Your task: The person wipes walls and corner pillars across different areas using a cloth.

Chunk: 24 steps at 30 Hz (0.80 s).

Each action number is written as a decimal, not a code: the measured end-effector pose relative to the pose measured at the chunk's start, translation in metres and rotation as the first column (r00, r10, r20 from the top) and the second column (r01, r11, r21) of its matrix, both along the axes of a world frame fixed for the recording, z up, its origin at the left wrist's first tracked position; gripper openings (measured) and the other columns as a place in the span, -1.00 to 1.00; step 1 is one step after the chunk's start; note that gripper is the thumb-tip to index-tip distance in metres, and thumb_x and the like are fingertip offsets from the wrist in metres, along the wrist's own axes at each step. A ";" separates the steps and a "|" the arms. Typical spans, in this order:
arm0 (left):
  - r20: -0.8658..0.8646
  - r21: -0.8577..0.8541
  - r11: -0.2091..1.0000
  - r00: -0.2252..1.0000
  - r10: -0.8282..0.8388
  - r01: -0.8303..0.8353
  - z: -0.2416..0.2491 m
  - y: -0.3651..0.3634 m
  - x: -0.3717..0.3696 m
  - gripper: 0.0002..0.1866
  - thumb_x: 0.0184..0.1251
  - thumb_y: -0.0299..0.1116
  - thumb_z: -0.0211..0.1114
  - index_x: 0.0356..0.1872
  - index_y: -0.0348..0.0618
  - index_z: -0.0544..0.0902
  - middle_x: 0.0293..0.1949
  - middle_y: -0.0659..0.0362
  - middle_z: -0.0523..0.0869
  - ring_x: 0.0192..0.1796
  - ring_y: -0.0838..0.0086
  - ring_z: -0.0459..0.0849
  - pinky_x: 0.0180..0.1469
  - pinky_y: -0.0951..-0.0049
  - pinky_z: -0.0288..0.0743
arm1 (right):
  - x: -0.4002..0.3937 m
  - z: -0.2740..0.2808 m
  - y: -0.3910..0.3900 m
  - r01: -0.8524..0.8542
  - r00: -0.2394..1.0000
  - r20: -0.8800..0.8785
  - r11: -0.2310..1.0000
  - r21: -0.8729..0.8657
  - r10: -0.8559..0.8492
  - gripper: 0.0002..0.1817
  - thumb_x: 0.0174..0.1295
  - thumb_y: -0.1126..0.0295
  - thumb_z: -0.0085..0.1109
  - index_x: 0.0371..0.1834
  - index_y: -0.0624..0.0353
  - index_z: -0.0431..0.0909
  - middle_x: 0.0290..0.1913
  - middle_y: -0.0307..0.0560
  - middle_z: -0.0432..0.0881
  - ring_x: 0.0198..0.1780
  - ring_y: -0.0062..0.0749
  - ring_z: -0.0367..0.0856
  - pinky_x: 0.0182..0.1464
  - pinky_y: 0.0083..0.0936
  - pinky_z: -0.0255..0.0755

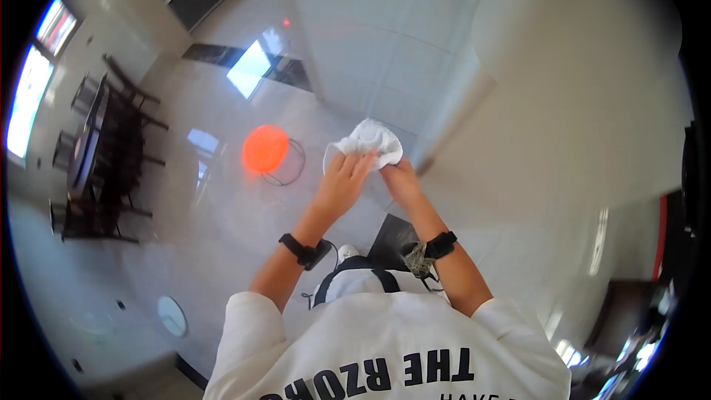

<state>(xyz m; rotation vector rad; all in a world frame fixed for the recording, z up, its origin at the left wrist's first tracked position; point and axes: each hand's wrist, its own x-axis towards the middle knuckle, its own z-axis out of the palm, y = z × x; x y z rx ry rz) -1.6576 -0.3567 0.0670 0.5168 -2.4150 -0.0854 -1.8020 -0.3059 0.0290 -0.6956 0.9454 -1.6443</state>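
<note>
A crumpled white cloth (370,139) is held up in front of my body with both hands. My left hand (345,178) lies over its near left part, fingers together and pressed on the fabric. At the cloth's lower right edge, my right hand (401,181) grips it, with some fingers hidden behind the fabric. The two hands are close together. Each wrist wears a black band.
A bright orange round object (265,149) with a thin ring beside it stands on the glossy tiled floor. Dark chairs and a table (96,155) are at the left. A pale wall corner (444,133) rises just beyond my hands. A round wall clock (172,315) is at the lower left.
</note>
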 end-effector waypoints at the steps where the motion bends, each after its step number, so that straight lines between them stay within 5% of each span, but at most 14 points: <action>1: -0.025 0.115 0.991 0.997 0.078 -0.075 -0.002 -0.008 0.022 -0.55 -0.03 -0.56 0.22 0.00 -0.21 0.47 -0.16 0.04 0.46 -0.14 0.14 0.48 0.02 0.29 0.39 | 0.013 -0.002 -0.021 -0.057 0.998 -0.036 0.998 -0.005 0.057 -0.52 0.15 0.62 0.01 0.20 0.23 0.31 0.10 -0.16 0.49 0.13 -0.46 0.44 0.14 -0.54 0.33; 4: -0.178 0.485 0.859 0.944 0.279 -0.163 -0.023 -0.033 0.081 -0.47 -0.13 -0.63 0.27 0.01 -0.32 0.41 -0.11 0.00 0.44 -0.10 0.08 0.48 -0.04 0.21 0.40 | 0.067 -0.008 -0.065 -0.168 0.986 -0.020 0.986 -0.002 0.168 -0.50 0.16 0.62 0.00 0.24 0.24 0.27 0.13 -0.14 0.50 0.15 -0.48 0.43 0.17 -0.57 0.30; 10: -0.209 0.571 0.732 0.796 0.568 -0.372 -0.055 -0.025 0.102 -0.53 -0.13 -0.60 0.33 -0.08 -0.26 0.45 -0.08 -0.02 0.47 -0.09 0.07 0.53 -0.10 0.28 0.45 | 0.095 -0.015 -0.101 -0.325 0.941 0.104 0.946 0.023 0.321 -0.57 0.15 0.64 -0.08 0.15 0.28 0.32 0.09 -0.01 0.53 0.14 -0.40 0.46 0.18 -0.50 0.31; 13: -0.157 0.734 0.609 0.797 0.584 -0.302 -0.074 -0.045 0.134 -0.63 -0.04 -0.57 0.33 -0.15 -0.22 0.48 -0.20 -0.04 0.57 -0.20 0.00 0.57 -0.20 0.25 0.46 | 0.111 -0.018 -0.135 -0.271 0.952 0.158 0.962 0.040 0.262 -0.72 0.21 0.56 -0.04 0.01 0.25 0.39 -0.02 -0.02 0.58 0.01 -0.40 0.54 0.10 -0.47 0.36; 15: -0.091 0.749 0.572 0.803 0.589 -0.335 -0.091 -0.045 0.140 -0.71 0.04 -0.44 0.34 -0.20 -0.16 0.49 -0.34 -0.01 0.60 -0.25 0.02 0.58 -0.25 0.23 0.45 | 0.100 -0.019 -0.147 -0.228 0.942 0.262 0.973 0.037 0.211 -0.79 0.26 0.50 -0.02 -0.05 0.25 0.41 -0.10 -0.04 0.61 -0.08 -0.42 0.58 0.03 -0.49 0.39; 20: 0.252 0.800 0.364 0.818 0.517 -0.477 -0.094 -0.104 0.189 -0.78 0.13 -0.34 0.28 -0.23 -0.14 0.50 -0.33 -0.01 0.59 -0.28 0.00 0.56 -0.29 0.21 0.44 | 0.100 -0.002 -0.255 -0.231 0.972 -0.029 0.973 0.029 0.231 -0.86 0.30 0.41 0.00 -0.15 0.21 0.41 -0.32 -0.11 0.64 -0.28 -0.46 0.62 -0.11 -0.53 0.44; 23: 0.191 0.638 0.533 0.785 0.590 -0.556 -0.123 -0.141 0.218 -0.81 0.15 -0.34 0.29 -0.25 -0.16 0.53 -0.40 0.03 0.59 -0.41 0.17 0.59 -0.37 0.30 0.43 | 0.121 0.016 -0.307 -0.264 0.957 -0.118 0.964 0.036 0.266 -0.88 0.30 0.41 0.00 -0.18 0.21 0.42 -0.38 -0.12 0.64 -0.34 -0.47 0.62 -0.16 -0.56 0.45; 24: 0.194 0.629 0.507 0.751 0.631 -0.589 -0.124 -0.152 0.226 -0.82 0.16 -0.36 0.28 -0.26 -0.17 0.53 -0.39 0.03 0.59 -0.43 0.20 0.60 -0.38 0.31 0.44 | 0.129 0.021 -0.322 -0.273 0.954 -0.119 0.962 0.020 0.274 -0.88 0.30 0.41 0.01 -0.19 0.21 0.42 -0.38 -0.12 0.64 -0.35 -0.47 0.62 -0.17 -0.57 0.45</action>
